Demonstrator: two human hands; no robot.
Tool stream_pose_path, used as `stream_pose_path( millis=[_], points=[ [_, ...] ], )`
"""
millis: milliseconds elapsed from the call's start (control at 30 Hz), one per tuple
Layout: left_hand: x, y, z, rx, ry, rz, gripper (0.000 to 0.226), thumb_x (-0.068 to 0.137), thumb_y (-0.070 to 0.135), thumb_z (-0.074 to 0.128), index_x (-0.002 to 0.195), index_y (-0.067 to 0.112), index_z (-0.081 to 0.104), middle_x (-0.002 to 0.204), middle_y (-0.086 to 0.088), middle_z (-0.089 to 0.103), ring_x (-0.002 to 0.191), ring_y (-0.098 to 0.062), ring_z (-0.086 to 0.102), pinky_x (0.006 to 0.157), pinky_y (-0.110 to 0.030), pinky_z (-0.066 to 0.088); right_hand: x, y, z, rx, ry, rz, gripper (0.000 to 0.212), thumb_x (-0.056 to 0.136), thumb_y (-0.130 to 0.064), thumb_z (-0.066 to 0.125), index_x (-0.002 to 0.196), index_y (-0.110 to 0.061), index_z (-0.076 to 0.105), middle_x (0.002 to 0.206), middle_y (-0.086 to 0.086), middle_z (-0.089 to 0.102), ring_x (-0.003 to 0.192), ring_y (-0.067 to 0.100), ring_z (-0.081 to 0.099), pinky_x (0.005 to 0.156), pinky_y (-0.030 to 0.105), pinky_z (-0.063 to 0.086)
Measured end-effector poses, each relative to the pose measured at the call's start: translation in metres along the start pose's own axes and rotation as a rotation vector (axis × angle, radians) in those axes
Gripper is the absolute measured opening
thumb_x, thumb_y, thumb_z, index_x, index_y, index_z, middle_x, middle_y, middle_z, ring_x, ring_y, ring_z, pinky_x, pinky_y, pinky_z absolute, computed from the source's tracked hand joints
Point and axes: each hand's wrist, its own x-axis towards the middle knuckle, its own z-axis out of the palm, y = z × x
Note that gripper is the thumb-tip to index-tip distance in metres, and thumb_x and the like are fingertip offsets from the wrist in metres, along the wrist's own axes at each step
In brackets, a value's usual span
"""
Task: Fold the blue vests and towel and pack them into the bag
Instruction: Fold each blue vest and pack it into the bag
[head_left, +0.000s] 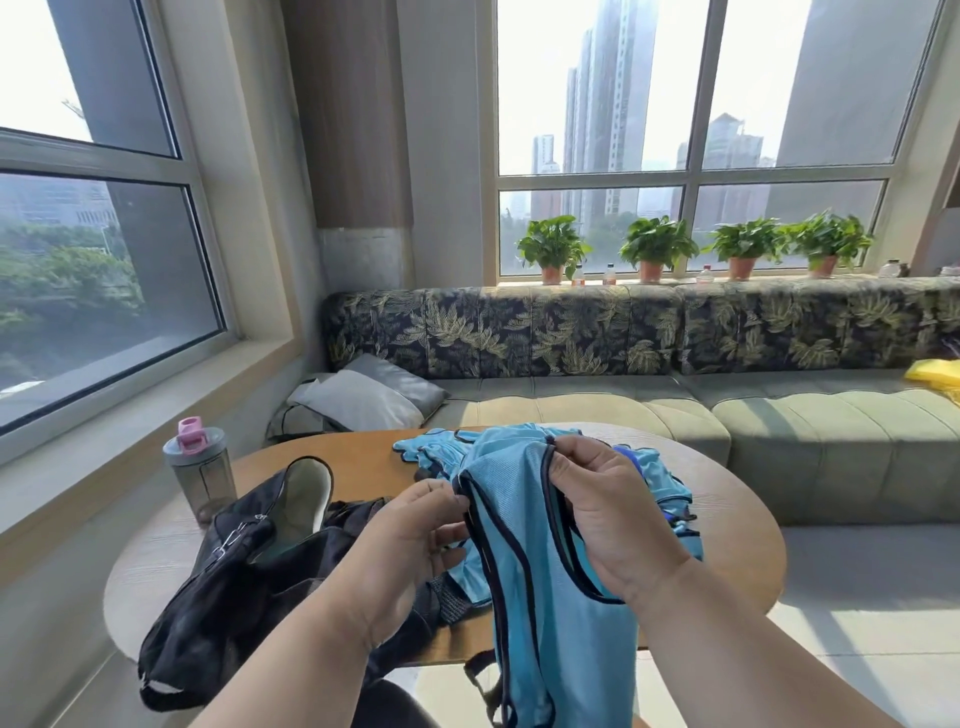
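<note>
— Sunlit round wooden desk (727, 519): anything packed?
— Apparently not; black fabric bag (228, 566) gapes. Left hand (410, 535) and right hand (608, 514), each grip pinching, hold up one light-blue dark-trimmed mesh vest (545, 597); others heaped (441, 449) behind.

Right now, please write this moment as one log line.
left hand: pinches vest | right hand: pinches vest | bag: open

On the table (737, 525), the bag (228, 571) lies left, the vest pile (441, 449) far, the bottle (200, 470) far-left; a sofa (675, 415) stands behind.
</note>
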Motion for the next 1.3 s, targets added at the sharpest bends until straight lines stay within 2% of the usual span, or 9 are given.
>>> stream_pose_path(
  millis=[233, 367, 467, 600, 733, 867, 1033, 1167, 1300],
  points=[
    [0.004, -0.004, 0.006, -0.125, 0.032, 0.042, 0.046, 0.078, 0.034, 0.087, 0.115, 0.012, 0.074, 0.109, -0.007, 0.077, 0.087, -0.016, 0.068, 0.092, -0.037, 0.046, -0.002, 0.001, -0.002, 0.013, -0.006, 0.025, 0.014, 0.092, -0.018, 0.075, 0.096, -0.006, 0.079, 0.106, 0.024, 0.077, 0.097, 0.034, 0.069, 0.099, 0.052, 0.054],
    [0.004, -0.007, 0.008, 0.058, 0.230, 0.086, 0.050, 0.069, 0.050, 0.092, 0.101, 0.019, 0.068, 0.089, 0.006, 0.070, 0.077, -0.011, 0.058, 0.082, -0.035, 0.046, -0.002, 0.001, -0.003, 0.028, -0.008, 0.022, 0.025, 0.083, -0.027, 0.078, 0.096, -0.006, 0.079, 0.106, 0.027, 0.075, 0.095, 0.035, 0.068, 0.100, 0.056, 0.052],
    [0.004, -0.011, 0.009, 0.102, 0.200, 0.072, 0.032, 0.082, 0.041, 0.087, 0.090, 0.016, 0.069, 0.076, 0.009, 0.067, 0.066, -0.003, 0.059, 0.079, -0.031, 0.043, -0.003, 0.002, -0.003, 0.034, -0.004, 0.029, 0.029, 0.083, -0.026, 0.078, 0.097, -0.002, 0.077, 0.107, 0.031, 0.074, 0.093, 0.035, 0.068, 0.098, 0.057, 0.052],
    [0.005, -0.011, 0.010, 0.053, 0.152, 0.028, 0.022, 0.091, 0.024, 0.078, 0.106, 0.008, 0.077, 0.093, 0.000, 0.077, 0.084, -0.012, 0.063, 0.083, -0.033, 0.043, -0.004, 0.002, -0.002, 0.028, -0.032, 0.026, 0.025, 0.080, -0.028, 0.079, 0.093, -0.007, 0.079, 0.100, 0.025, 0.076, 0.091, 0.034, 0.067, 0.093, 0.050, 0.053],
    [0.002, -0.009, 0.013, -0.089, 0.092, 0.050, 0.049, 0.079, 0.028, 0.079, 0.121, 0.002, 0.073, 0.111, -0.008, 0.077, 0.098, -0.021, 0.063, 0.093, -0.038, 0.043, -0.004, 0.005, -0.003, 0.028, -0.058, 0.039, 0.032, 0.079, -0.030, 0.080, 0.096, -0.002, 0.077, 0.108, 0.032, 0.073, 0.095, 0.035, 0.067, 0.100, 0.058, 0.051],
    [0.000, -0.008, 0.019, -0.205, 0.061, 0.141, 0.029, 0.093, 0.020, 0.065, 0.113, 0.002, 0.075, 0.105, -0.008, 0.079, 0.083, -0.010, 0.075, 0.069, -0.022, 0.057, -0.004, 0.006, -0.004, 0.021, -0.055, 0.047, 0.036, 0.082, -0.030, 0.079, 0.099, 0.001, 0.075, 0.112, 0.036, 0.069, 0.096, 0.037, 0.066, 0.102, 0.062, 0.049],
    [0.001, -0.003, 0.019, -0.088, 0.114, 0.274, 0.030, 0.108, 0.023, 0.051, 0.095, 0.011, 0.074, 0.079, 0.003, 0.075, 0.062, -0.004, 0.067, 0.055, -0.014, 0.049, -0.003, 0.002, -0.005, 0.027, -0.059, 0.037, 0.035, 0.080, -0.032, 0.079, 0.097, -0.002, 0.077, 0.106, 0.031, 0.074, 0.091, 0.034, 0.068, 0.092, 0.049, 0.054],
    [0.000, 0.003, 0.021, -0.095, 0.133, 0.312, 0.034, 0.111, 0.029, 0.047, 0.105, 0.016, 0.078, 0.108, -0.007, 0.079, 0.095, -0.014, 0.075, 0.077, -0.025, 0.058, -0.004, -0.001, -0.001, 0.001, -0.079, 0.015, 0.048, 0.077, -0.038, 0.079, 0.097, 0.005, 0.070, 0.093, 0.024, 0.074, 0.083, 0.031, 0.065, 0.079, 0.040, 0.055],
    [0.000, 0.004, 0.027, -0.085, 0.189, 0.295, 0.037, 0.112, 0.034, 0.044, 0.117, 0.016, 0.076, 0.119, -0.008, 0.077, 0.115, -0.022, 0.072, 0.102, -0.041, 0.053, -0.005, -0.002, 0.001, -0.013, -0.097, -0.003, 0.049, 0.082, -0.040, 0.081, 0.091, 0.006, 0.067, 0.088, 0.022, 0.068, 0.082, 0.031, 0.058, 0.081, 0.048, 0.048]
  ],
)
